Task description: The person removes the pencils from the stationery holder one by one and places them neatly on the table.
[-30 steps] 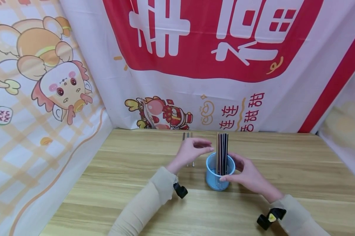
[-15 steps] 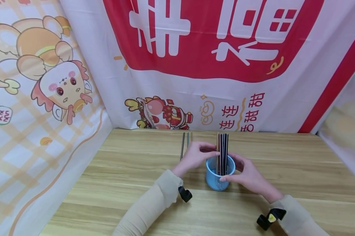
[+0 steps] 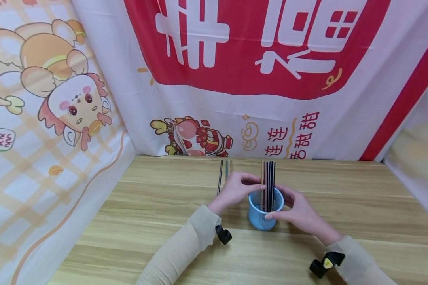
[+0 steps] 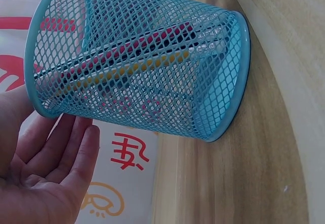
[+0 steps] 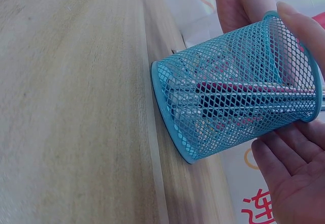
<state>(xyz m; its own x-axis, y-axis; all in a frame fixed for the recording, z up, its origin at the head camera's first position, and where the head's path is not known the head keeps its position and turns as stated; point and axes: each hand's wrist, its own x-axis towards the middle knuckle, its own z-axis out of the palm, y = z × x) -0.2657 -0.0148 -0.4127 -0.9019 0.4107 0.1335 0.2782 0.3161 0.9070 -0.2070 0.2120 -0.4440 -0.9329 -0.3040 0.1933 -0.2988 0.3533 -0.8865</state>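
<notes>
A light blue mesh pen holder [image 3: 261,219] stands upright on the table, with several slim pens [image 3: 271,182] leaning together inside. My right hand [image 3: 301,209] holds it by the rim, thumb in front and fingers behind. Just above the rim, my left hand [image 3: 235,190] has thumb and fingertips at the brown pen [image 3: 262,170] on the bundle's left side, and seems to pinch it. Through the mesh, the left wrist view shows a pink pen [image 4: 152,38], a yellow pen [image 4: 152,61] and dark ones. The left fingertips [image 4: 89,148] are seen beyond the holder.
Behind the left hand lie a dark pen [image 3: 220,176], a greenish pen [image 3: 226,168] and a brown one, partly hidden. The wooden table [image 3: 342,190] ends at a printed cloth [image 3: 185,91] at the back. Another printed cloth [image 3: 57,118] hangs on the left.
My left hand has come right, from beside the pen holder to the pens in it, uncovering more of the dark pen on the table. The right hand and pen holder have stayed put.
</notes>
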